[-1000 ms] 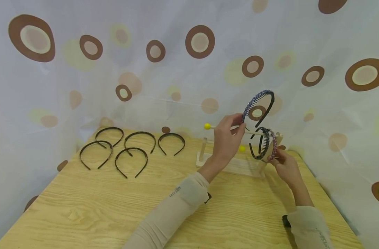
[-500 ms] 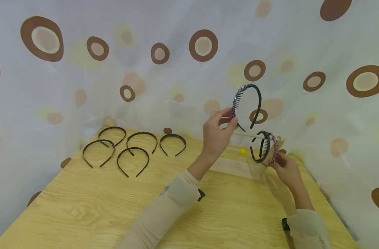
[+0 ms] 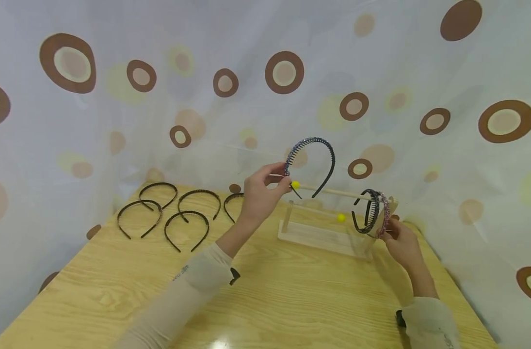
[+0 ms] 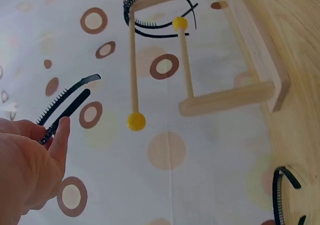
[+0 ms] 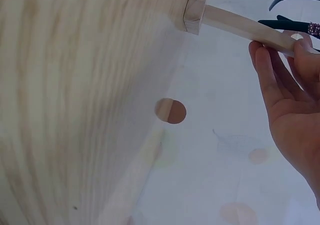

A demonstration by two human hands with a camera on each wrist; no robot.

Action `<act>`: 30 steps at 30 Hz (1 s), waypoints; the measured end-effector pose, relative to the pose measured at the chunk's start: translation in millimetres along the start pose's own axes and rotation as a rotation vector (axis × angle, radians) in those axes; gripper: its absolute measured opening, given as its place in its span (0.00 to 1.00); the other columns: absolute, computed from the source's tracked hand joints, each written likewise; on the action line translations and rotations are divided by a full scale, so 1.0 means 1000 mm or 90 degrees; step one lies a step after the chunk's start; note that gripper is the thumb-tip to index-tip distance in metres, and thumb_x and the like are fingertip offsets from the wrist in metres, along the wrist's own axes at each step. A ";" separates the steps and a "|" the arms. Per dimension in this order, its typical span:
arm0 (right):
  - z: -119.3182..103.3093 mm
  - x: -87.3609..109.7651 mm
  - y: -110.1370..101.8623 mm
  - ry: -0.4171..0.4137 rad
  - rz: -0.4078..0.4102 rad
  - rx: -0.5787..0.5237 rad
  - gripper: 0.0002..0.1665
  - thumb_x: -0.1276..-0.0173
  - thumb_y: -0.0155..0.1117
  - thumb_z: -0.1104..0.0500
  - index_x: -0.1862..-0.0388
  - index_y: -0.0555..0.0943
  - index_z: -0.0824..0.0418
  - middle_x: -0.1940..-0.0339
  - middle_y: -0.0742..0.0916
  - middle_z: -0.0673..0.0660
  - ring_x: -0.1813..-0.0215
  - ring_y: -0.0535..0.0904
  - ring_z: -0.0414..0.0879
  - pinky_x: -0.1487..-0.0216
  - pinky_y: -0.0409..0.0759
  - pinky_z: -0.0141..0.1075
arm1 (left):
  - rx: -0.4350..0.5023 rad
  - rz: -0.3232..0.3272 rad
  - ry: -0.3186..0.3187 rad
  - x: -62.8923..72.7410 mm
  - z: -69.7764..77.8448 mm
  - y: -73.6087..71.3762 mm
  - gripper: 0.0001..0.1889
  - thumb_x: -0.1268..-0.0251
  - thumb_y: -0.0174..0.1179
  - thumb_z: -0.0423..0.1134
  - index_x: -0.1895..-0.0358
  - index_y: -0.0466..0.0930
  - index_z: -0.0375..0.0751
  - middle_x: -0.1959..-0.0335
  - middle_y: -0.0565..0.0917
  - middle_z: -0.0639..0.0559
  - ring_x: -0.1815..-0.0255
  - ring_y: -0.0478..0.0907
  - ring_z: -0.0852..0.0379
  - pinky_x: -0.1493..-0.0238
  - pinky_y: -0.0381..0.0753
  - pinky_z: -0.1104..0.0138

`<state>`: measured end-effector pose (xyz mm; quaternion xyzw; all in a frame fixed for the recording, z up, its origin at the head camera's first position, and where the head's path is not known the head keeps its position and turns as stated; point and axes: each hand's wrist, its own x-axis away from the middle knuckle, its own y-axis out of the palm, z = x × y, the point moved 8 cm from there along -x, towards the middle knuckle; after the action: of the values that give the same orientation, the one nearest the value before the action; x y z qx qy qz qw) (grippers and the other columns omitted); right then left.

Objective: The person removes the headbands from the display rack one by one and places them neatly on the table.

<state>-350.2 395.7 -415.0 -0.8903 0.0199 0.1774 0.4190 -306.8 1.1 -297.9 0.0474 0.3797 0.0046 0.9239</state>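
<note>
My left hand [image 3: 263,194] pinches one side of a blue glittery toothed headband [image 3: 311,139] and holds it up over the table. Its arch points upward beside the yellow ball [image 3: 295,184] at the tip of the stand's upper rod; the left wrist view shows it apart from the rod [image 4: 133,65]. My right hand [image 3: 402,242] grips the upright of a wooden headband stand [image 5: 250,27] at the stand's right end. Right by those fingers, a pink glittery headband [image 3: 384,213] and a dark toothed headband [image 3: 370,213] hang around the upper rod.
Several black headbands [image 3: 186,212] lie on the left of the wooden table [image 3: 291,300], one partly hidden behind my left hand. A lower rod ends in another yellow ball [image 3: 341,218]. Patterned sheeting [image 3: 204,29] rises behind the table.
My left hand has moved left with the blue headband, from above the middle of the upper rod to its yellow-tipped end. My right hand has stayed at the stand's upright.
</note>
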 end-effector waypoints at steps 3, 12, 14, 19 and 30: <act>0.000 0.000 -0.002 0.004 -0.001 0.004 0.18 0.19 0.53 0.63 0.38 0.76 0.71 0.46 0.84 0.71 0.45 0.82 0.65 0.58 0.79 0.29 | -0.001 -0.010 -0.030 0.007 -0.001 -0.023 0.16 0.32 0.65 0.25 0.42 0.81 0.30 0.54 0.84 0.40 0.56 0.86 0.43 0.60 0.87 0.59; 0.002 -0.002 -0.009 -0.002 0.005 0.028 0.17 0.20 0.52 0.64 0.39 0.76 0.72 0.46 0.84 0.72 0.46 0.82 0.66 0.57 0.80 0.31 | -0.081 -0.048 -0.137 0.036 -0.016 -0.084 0.16 0.29 0.63 0.28 0.40 0.80 0.31 0.54 0.84 0.42 0.57 0.86 0.46 0.59 0.87 0.57; 0.003 -0.002 -0.009 0.005 0.003 0.028 0.18 0.20 0.52 0.63 0.38 0.76 0.72 0.46 0.84 0.72 0.46 0.82 0.67 0.55 0.82 0.39 | -0.118 -0.059 -0.171 0.044 -0.024 -0.095 0.17 0.28 0.63 0.29 0.38 0.80 0.31 0.53 0.84 0.43 0.58 0.86 0.48 0.60 0.87 0.58; 0.004 0.001 -0.006 0.015 -0.008 0.010 0.20 0.19 0.51 0.62 0.36 0.74 0.74 0.44 0.82 0.73 0.44 0.80 0.68 0.51 0.81 0.54 | -0.198 -0.091 -0.271 0.066 -0.048 -0.114 0.19 0.28 0.63 0.30 0.37 0.79 0.31 0.51 0.83 0.41 0.59 0.86 0.48 0.60 0.87 0.57; 0.003 0.002 0.000 0.006 -0.008 0.013 0.19 0.19 0.51 0.63 0.36 0.73 0.73 0.44 0.82 0.75 0.44 0.80 0.71 0.50 0.80 0.61 | -0.254 -0.109 -0.425 0.101 -0.091 -0.156 0.20 0.27 0.59 0.27 0.35 0.75 0.25 0.49 0.80 0.33 0.58 0.85 0.45 0.58 0.87 0.57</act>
<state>-349.6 398.0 -417.4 -0.8869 0.0183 0.1708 0.4289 -302.8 -141.8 -447.0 -0.1660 0.0529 -0.0147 0.9846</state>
